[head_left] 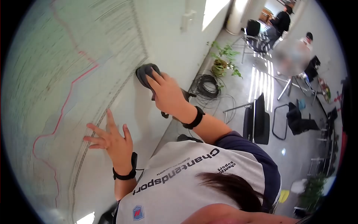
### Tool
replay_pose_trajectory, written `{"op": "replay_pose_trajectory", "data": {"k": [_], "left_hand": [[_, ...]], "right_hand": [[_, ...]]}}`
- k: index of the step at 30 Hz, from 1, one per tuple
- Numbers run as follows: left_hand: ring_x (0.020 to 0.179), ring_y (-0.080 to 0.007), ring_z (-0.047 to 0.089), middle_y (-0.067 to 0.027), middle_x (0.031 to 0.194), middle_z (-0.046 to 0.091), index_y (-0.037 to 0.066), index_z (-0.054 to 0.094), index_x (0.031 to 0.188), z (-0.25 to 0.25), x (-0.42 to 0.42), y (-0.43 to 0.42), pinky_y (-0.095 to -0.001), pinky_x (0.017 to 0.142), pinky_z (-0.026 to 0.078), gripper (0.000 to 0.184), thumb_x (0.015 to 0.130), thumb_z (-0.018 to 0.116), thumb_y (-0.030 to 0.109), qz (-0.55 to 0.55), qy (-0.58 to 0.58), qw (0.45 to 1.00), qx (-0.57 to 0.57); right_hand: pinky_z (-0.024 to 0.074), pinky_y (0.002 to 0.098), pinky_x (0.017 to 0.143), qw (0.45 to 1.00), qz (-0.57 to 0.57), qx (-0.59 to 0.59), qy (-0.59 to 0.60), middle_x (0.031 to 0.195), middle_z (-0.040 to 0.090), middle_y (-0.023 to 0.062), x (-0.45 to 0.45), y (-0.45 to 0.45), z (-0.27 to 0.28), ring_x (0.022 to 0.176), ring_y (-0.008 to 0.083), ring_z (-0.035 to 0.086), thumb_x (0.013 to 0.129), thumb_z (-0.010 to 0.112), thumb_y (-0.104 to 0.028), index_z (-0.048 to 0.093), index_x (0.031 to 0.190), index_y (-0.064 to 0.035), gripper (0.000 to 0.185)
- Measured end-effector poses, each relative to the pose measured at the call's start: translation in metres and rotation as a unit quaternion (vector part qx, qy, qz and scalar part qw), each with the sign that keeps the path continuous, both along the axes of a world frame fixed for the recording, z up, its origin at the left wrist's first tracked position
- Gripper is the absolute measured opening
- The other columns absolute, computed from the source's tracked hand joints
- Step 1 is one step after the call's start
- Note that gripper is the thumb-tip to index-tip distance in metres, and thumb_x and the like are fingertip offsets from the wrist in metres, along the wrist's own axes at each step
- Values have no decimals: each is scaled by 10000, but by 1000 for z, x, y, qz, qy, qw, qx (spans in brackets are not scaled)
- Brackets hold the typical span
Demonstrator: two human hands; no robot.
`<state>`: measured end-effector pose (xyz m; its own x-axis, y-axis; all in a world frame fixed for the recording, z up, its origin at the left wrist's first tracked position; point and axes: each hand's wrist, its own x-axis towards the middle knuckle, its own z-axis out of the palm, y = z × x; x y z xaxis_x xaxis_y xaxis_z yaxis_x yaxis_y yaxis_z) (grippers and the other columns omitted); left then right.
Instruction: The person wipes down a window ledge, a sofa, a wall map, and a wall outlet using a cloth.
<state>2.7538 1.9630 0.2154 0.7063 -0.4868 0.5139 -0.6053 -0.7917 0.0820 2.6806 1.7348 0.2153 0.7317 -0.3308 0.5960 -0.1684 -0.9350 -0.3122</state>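
Observation:
My right hand point(166, 89) is closed over a dark grey rounded pad point(148, 74) and presses it to the white wall point(143, 108), beside the border of a large wall map point(67, 71). The fingers hide part of the pad, and I cannot make out its exact kind. Lower on the left, my left hand point(113, 143) is open with fingers spread, palm toward the wall, over the map's dashed border point(99, 121). A red line point(63, 108) runs across the pale green map. Black bands circle both wrists.
A coil of black cable point(205, 86) lies on the floor near the wall, beside a potted plant point(219, 68). Black folding chairs point(257, 119) stand at right. Two people point(282, 23) are farther back near a round table point(291, 58). A light switch point(188, 18) is on the wall.

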Motion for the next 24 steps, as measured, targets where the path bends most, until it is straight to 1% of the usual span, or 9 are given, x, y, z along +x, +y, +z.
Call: {"op": "replay_pose_trajectory", "data": {"k": [3, 4, 8, 11, 15, 17, 19, 21, 24], "left_hand": [[1353, -679, -144, -302, 1599, -43, 295, 339, 1530, 5, -2, -42, -850, 950, 20, 674, 908, 593, 346, -51, 7, 998, 24], [1364, -671, -125, -290, 1605, -29, 297, 340, 1529, 15, -15, -37, -846, 959, 24, 677, 904, 597, 343, -63, -2, 998, 25], [1391, -651, -32, -254, 1619, 14, 304, 347, 1524, 33, -16, -90, -841, 973, 53, 679, 898, 607, 333, -102, 13, 994, 21], [1395, -643, 28, -257, 1615, 59, 304, 354, 1520, 44, -15, -128, -835, 982, 90, 679, 894, 617, 335, -136, -8, 990, 28], [1434, -571, 66, -197, 1628, 96, 316, 382, 1503, 39, -10, -160, -793, 1030, 131, 655, 892, 621, 329, -144, -42, 988, 43], [1455, -520, 97, -172, 1629, 130, 300, 401, 1493, 35, -9, -158, -765, 1057, 149, 642, 891, 622, 322, -136, -49, 987, 75], [1468, -466, 130, -152, 1624, 170, 272, 413, 1488, 26, -8, -145, -732, 1083, 161, 630, 894, 621, 309, -165, -40, 983, 74], [1475, -425, 157, -139, 1618, 201, 246, 417, 1485, 24, -6, -131, -706, 1102, 166, 624, 897, 620, 294, -177, -26, 981, 82], [1476, -401, 182, -131, 1612, 222, 217, 414, 1486, 21, -14, -105, -699, 1107, 161, 628, 898, 629, 267, -166, 10, 981, 102]], "right_hand": [[491, 440, 875, 999, -14, 33, -35, 1391, 498, 202, -36, -31, -16, 1138, 384, 531, 668, 683, 15, 492, 1361, -43, 722], [486, 459, 917, 998, -29, 16, -49, 1373, 516, 197, -62, -19, -6, 1124, 402, 536, 703, 650, 27, 488, 1370, -52, 691], [502, 452, 913, 997, -44, 41, -46, 1359, 531, 184, -103, -38, -3, 1139, 404, 538, 734, 608, 42, 499, 1367, -80, 654], [508, 447, 900, 998, -37, 19, -41, 1362, 527, 188, -118, -46, -3, 1134, 400, 543, 734, 606, 48, 514, 1349, -76, 634], [497, 470, 898, 994, -6, 50, -93, 1335, 533, 227, -122, -54, 4, 1108, 428, 547, 706, 611, 56, 530, 1305, -23, 609], [492, 475, 901, 995, -6, 29, -100, 1325, 536, 235, -117, -55, 10, 1096, 439, 549, 688, 619, 52, 530, 1292, -5, 613], [488, 474, 903, 994, 7, 15, -105, 1313, 545, 238, -108, -58, 15, 1087, 443, 555, 658, 638, 42, 536, 1278, 7, 630], [486, 474, 898, 994, 30, -1, -102, 1329, 541, 229, -88, -60, 13, 1099, 442, 557, 658, 640, 37, 537, 1293, -9, 645], [433, 479, 979, 991, 98, 15, -94, 1412, 487, 215, -51, -53, 14, 1234, 424, 476, 670, 616, 38, 545, 1304, -26, 642]]}}
